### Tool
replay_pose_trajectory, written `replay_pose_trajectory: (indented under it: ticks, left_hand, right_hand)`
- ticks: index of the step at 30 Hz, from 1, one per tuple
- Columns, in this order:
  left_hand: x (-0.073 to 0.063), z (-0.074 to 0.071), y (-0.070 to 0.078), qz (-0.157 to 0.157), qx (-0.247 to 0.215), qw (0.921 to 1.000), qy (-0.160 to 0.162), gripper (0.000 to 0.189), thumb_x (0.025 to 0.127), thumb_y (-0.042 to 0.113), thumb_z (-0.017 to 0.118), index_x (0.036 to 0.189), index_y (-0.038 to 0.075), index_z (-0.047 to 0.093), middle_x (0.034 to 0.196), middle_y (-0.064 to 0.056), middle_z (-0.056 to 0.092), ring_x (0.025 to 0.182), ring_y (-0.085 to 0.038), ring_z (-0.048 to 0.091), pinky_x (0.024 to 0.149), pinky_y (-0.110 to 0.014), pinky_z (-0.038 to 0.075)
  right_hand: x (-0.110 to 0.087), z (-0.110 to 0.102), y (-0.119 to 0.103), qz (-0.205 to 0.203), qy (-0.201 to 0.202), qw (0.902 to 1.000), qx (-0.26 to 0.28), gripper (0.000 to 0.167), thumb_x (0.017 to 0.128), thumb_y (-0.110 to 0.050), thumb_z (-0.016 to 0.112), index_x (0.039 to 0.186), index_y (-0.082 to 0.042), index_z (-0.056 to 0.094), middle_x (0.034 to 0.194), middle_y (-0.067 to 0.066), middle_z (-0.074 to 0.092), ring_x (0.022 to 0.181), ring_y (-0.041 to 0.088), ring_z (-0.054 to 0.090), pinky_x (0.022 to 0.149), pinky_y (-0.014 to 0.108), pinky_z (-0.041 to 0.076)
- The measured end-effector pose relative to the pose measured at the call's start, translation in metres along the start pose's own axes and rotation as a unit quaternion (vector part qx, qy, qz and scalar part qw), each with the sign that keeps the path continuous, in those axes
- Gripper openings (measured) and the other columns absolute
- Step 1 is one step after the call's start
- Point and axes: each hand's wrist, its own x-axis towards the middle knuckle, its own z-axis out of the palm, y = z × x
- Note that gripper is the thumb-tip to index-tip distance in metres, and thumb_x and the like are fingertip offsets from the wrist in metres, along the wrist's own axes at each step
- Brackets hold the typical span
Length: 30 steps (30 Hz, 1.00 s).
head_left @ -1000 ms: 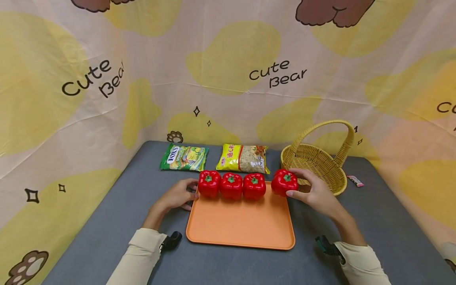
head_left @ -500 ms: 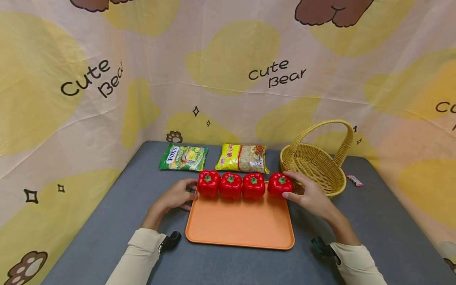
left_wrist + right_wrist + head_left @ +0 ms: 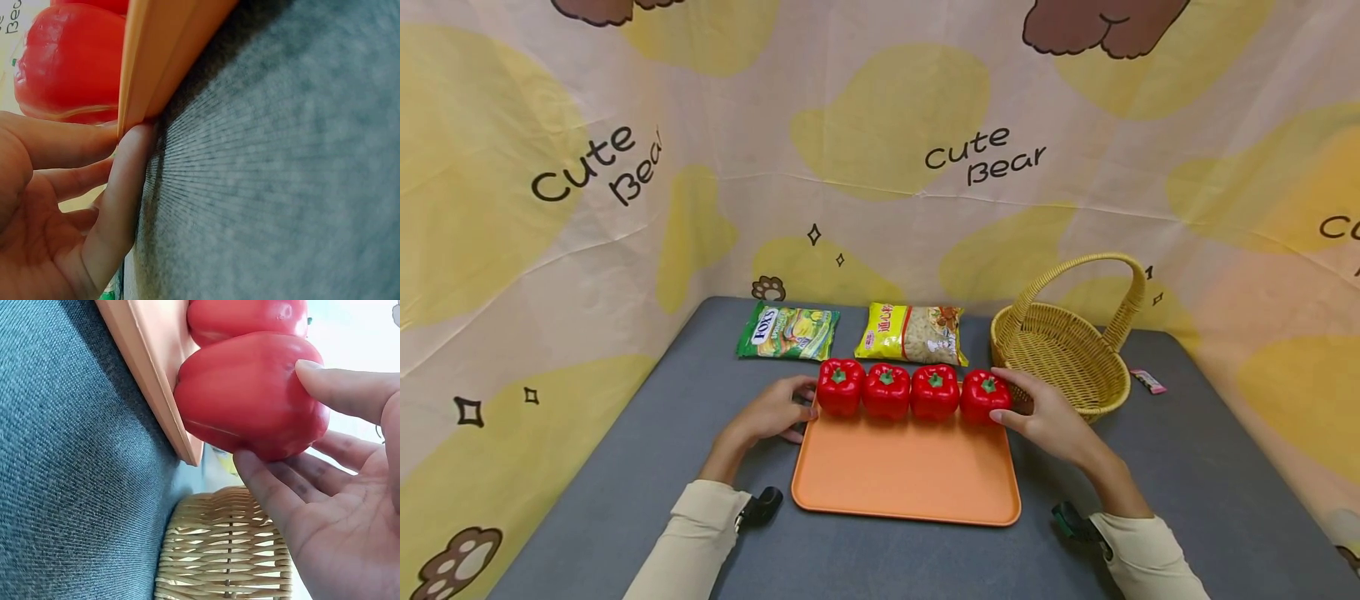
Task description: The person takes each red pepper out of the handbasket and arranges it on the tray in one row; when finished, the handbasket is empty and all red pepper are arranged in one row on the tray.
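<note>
Several red bell peppers with green stems stand in a row along the back of an orange tray [image 3: 906, 479]. At the row's right end, my right hand [image 3: 1051, 417] holds the last bell pepper [image 3: 985, 397] between thumb and fingers. In the right wrist view this bell pepper [image 3: 244, 394] sits on the tray and touches its neighbour [image 3: 250, 319]. My left hand [image 3: 772, 408] pinches the tray's left rim [image 3: 140, 69], beside the leftmost bell pepper [image 3: 840, 387]. One finger lies against the rim's underside in the left wrist view.
Behind the tray lie a green candy bag [image 3: 787, 332] and a yellow pasta bag [image 3: 913, 333]. A wicker basket [image 3: 1075, 358] with a tall handle stands behind my right hand. A small pink packet [image 3: 1148, 382] lies right of it on the grey table [image 3: 880, 558].
My right hand has moved left and slightly down with its bell pepper, closing the gap to the row. The left hand stays at the tray's rim.
</note>
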Motion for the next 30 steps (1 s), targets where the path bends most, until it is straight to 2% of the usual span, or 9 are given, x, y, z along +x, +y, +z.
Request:
replay_pose_trajectory:
  ticks: [7, 14, 23, 26, 30]
  left_hand:
    - [0.001, 0.0, 0.0, 0.001, 0.001, 1.0, 0.0, 0.058, 0.098, 0.005, 0.065, 0.152, -0.002, 0.049, 0.133, -0.021, 0.06, 0.099, -0.024, 0.068, 0.067, -0.04, 0.067]
    - [0.0, 0.001, 0.001, 0.0, 0.004, 1.0, 0.001, 0.058, 0.097, 0.006, 0.066, 0.153, -0.002, 0.049, 0.133, -0.021, 0.06, 0.099, -0.024, 0.068, 0.067, -0.039, 0.067]
    - [0.001, 0.003, 0.003, 0.009, 0.004, 0.9999, -0.009, 0.06, 0.096, 0.005, 0.066, 0.152, -0.004, 0.048, 0.132, -0.023, 0.06, 0.1, -0.026, 0.068, 0.068, -0.04, 0.067]
    - [0.0, 0.002, 0.003, 0.013, 0.012, 0.9998, -0.012, 0.059, 0.096, 0.004, 0.065, 0.152, -0.006, 0.048, 0.131, -0.023, 0.06, 0.1, -0.026, 0.068, 0.068, -0.041, 0.067]
    - [-0.002, 0.001, 0.003, 0.025, 0.044, 0.9986, -0.016, 0.058, 0.097, 0.006, 0.063, 0.152, -0.007, 0.047, 0.132, -0.024, 0.06, 0.101, -0.026, 0.067, 0.068, -0.037, 0.067]
  right_hand:
    - [0.001, 0.001, 0.002, 0.003, 0.002, 0.9999, -0.01, 0.07, 0.095, -0.023, 0.08, 0.155, -0.002, 0.05, 0.157, 0.027, 0.048, 0.14, 0.046, 0.052, 0.103, 0.058, 0.057]
    - [-0.001, -0.001, 0.001, 0.011, -0.002, 0.9999, -0.006, 0.072, 0.095, -0.022, 0.079, 0.157, -0.002, 0.048, 0.161, 0.026, 0.044, 0.145, 0.047, 0.047, 0.107, 0.062, 0.053]
    - [-0.007, -0.019, -0.007, 0.0, 0.006, 0.9999, 0.015, 0.07, 0.096, -0.019, 0.078, 0.156, -0.002, 0.048, 0.161, 0.021, 0.046, 0.146, 0.045, 0.046, 0.105, 0.061, 0.053]
    - [-0.012, -0.03, -0.009, -0.009, 0.021, 0.9996, 0.014, 0.066, 0.097, -0.018, 0.078, 0.155, -0.005, 0.05, 0.158, 0.019, 0.049, 0.143, 0.044, 0.049, 0.102, 0.057, 0.057]
    - [-0.022, -0.044, -0.006, -0.02, 0.048, 0.9985, -0.014, 0.059, 0.099, -0.02, 0.077, 0.153, -0.011, 0.055, 0.15, 0.014, 0.057, 0.134, 0.035, 0.057, 0.097, 0.04, 0.062]
